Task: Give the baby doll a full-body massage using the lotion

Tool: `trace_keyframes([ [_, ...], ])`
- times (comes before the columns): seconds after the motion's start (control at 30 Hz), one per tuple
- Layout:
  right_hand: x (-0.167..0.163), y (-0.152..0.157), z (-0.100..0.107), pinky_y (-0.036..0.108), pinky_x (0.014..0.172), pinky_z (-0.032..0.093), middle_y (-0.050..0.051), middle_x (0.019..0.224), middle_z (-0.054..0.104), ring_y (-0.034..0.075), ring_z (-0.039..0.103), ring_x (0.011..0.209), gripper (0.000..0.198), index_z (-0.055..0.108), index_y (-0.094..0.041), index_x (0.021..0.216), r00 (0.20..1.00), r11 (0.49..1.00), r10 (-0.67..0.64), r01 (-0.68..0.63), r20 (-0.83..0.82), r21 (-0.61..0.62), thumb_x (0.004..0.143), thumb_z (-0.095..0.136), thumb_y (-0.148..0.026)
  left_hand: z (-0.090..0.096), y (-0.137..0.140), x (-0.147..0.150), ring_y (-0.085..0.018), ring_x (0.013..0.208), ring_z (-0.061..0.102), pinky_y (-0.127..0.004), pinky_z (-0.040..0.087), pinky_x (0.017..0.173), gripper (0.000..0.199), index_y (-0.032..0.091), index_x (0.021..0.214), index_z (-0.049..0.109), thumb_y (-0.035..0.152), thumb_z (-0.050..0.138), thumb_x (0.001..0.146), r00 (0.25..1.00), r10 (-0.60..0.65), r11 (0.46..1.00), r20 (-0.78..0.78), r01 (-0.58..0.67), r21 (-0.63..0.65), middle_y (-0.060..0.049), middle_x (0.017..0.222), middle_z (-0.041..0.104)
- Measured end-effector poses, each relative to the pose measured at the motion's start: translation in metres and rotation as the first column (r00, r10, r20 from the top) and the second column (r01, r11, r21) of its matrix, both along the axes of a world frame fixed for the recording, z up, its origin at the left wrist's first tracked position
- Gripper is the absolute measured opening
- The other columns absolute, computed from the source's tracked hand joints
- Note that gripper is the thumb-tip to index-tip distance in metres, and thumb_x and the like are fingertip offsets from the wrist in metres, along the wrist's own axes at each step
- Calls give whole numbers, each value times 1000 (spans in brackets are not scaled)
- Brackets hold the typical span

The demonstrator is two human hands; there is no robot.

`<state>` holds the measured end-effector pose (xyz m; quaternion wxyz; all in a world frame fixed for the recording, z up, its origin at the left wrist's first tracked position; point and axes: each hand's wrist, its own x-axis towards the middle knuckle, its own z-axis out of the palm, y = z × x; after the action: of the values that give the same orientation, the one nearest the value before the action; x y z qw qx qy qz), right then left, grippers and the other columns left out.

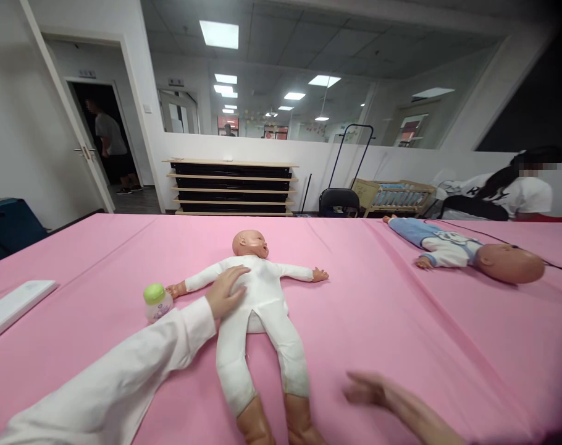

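Observation:
A baby doll point(267, 287) with a white cloth body lies on its back on the pink table cover point(373, 309), arms spread and head turned to the right. My left hand point(228, 292), in a white sleeve, rests on the left side of its torso with the fingers stretched out. Lower right, apart from the doll's legs, my right hand point(367, 389) hangs over the cover; it is blurred by motion, but its fingers look extended and nothing shows in them. A small jar with a green lid point(157, 303) stands beside the doll's hand on the left.
A second doll in blue and white point(441, 242) lies at the right, near a dark cable. At the left edge is a flat white object point(19, 306). Behind the table are a black chair point(339, 201), a wooden crib point(399, 196) and a seated person point(517, 185).

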<state>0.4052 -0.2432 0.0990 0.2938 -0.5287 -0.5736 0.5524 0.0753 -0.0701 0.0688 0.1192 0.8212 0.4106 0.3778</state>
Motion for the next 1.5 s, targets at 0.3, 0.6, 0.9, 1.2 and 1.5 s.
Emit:
trace_keyframes([
  [0.3,-126,214,-57,38,89,39,9,96,59,22,54,94,32,56,-17,88,856,738,-452,517,-252,433,68,47,-40,-75,-11,-50,-22,119,43,-42,33,101,52,17,136,26,37,29,89,996,74,980,-40,-80,-181,-10,129,47],
  [0.6,-121,232,-84,33,83,41,5,86,60,21,54,89,23,56,-18,80,875,769,-398,482,-274,420,60,46,-22,-93,-4,-63,-20,120,43,-38,33,104,56,27,139,20,34,37,86,998,58,962,1,-55,-269,-3,132,45],
  [0.9,-124,234,-83,31,82,41,3,86,59,19,53,86,24,57,-19,80,884,780,-393,466,-252,418,60,43,-21,-82,-10,-63,-19,118,45,-36,35,102,58,28,139,19,35,38,85,998,55,948,29,-43,-314,-1,129,48],
  [1.2,-124,230,-82,32,84,41,5,90,61,19,54,90,28,58,-17,82,888,777,-392,460,-242,430,59,42,-20,-85,-10,-63,-19,117,47,-34,35,102,54,29,137,26,40,38,86,996,72,959,56,-54,-278,1,131,46],
  [1.5,-123,232,-84,33,85,42,5,91,63,20,55,91,29,60,-17,82,889,785,-379,457,-258,419,59,42,-19,-82,-12,-62,-19,116,48,-35,37,100,54,30,137,26,38,38,85,995,73,958,65,-52,-283,1,127,50],
])
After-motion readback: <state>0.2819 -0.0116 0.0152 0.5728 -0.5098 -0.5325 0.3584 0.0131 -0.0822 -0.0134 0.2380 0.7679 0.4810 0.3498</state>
